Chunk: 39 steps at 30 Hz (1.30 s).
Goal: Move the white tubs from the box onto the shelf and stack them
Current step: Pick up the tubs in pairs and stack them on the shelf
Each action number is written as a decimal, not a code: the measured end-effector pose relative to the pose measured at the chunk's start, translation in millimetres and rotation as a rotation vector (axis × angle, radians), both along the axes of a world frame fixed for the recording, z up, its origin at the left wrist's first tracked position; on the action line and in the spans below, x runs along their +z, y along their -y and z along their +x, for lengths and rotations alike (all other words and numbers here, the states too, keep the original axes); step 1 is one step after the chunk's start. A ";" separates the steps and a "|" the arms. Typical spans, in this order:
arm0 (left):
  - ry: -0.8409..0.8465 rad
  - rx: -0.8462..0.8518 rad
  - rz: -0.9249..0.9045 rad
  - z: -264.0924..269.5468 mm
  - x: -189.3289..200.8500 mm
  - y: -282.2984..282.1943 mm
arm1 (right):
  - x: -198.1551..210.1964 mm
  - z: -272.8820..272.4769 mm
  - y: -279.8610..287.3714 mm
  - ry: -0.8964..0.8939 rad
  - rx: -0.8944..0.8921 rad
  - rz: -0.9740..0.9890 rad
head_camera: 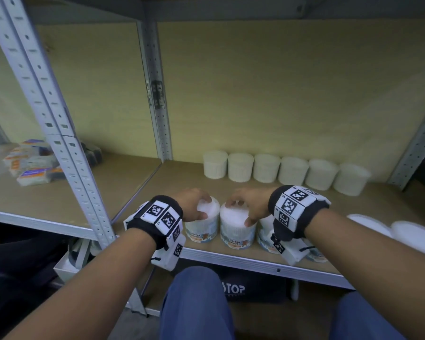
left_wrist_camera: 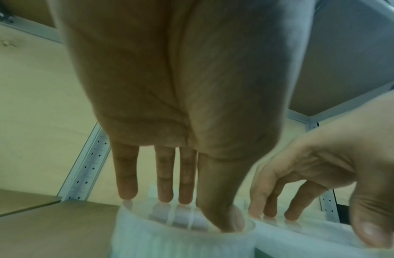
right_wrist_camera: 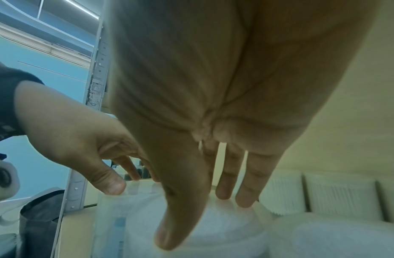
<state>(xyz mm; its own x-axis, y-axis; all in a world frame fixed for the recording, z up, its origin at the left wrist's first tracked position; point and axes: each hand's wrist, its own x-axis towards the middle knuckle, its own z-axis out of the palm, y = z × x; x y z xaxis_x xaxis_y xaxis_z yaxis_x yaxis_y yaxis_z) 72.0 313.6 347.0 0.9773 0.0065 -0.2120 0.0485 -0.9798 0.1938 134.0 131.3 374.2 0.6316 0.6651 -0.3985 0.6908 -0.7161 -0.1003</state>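
Observation:
Two white tubs with "cotton buds" labels stand side by side at the front edge of the shelf board [head_camera: 231, 190]. My left hand [head_camera: 203, 207] grips the left tub [head_camera: 201, 225] from above, fingers on the far rim and thumb on the near rim. In the same way my right hand [head_camera: 239, 212] grips the right tub [head_camera: 236, 231]. In the left wrist view the left hand [left_wrist_camera: 196, 213] reaches down onto its tub [left_wrist_camera: 169, 244]. In the right wrist view the right hand [right_wrist_camera: 202, 218] spans its tub [right_wrist_camera: 225, 235]. Both tubs rest on the board.
Several plain white tubs [head_camera: 266, 168] line the back wall. Another labelled tub [head_camera: 264, 231] stands partly hidden under my right wrist. Blurred white round shapes [head_camera: 402, 231] lie at the right. A grey upright post [head_camera: 59, 133] and small packets [head_camera: 30, 163] are on the left. Below sits a dark box [head_camera: 233, 289].

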 end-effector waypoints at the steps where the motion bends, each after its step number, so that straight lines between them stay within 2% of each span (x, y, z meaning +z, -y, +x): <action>1: -0.010 -0.005 0.014 0.9 2.0 0.2 | 0.7 0.3 1.1 -0.015 -0.004 0.020; 11: -0.005 -0.054 0.025 25.9 29.4 13.3 | 10.7 22.5 28.8 -0.019 -0.077 0.186; 23: 0.089 -0.189 0.000 119.4 58.3 99.5 | 28.9 105.3 149.0 0.105 -0.388 0.221; 30: 0.141 -0.261 -0.047 203.9 48.0 176.8 | 30.6 167.8 214.4 0.250 -0.573 0.186; 35: 0.167 -0.287 -0.060 256.9 32.1 225.8 | 21.3 203.7 249.8 0.333 -0.642 0.205; 39: 0.169 -0.293 -0.038 294.3 19.0 253.6 | 5.7 233.0 267.7 0.329 -0.662 0.154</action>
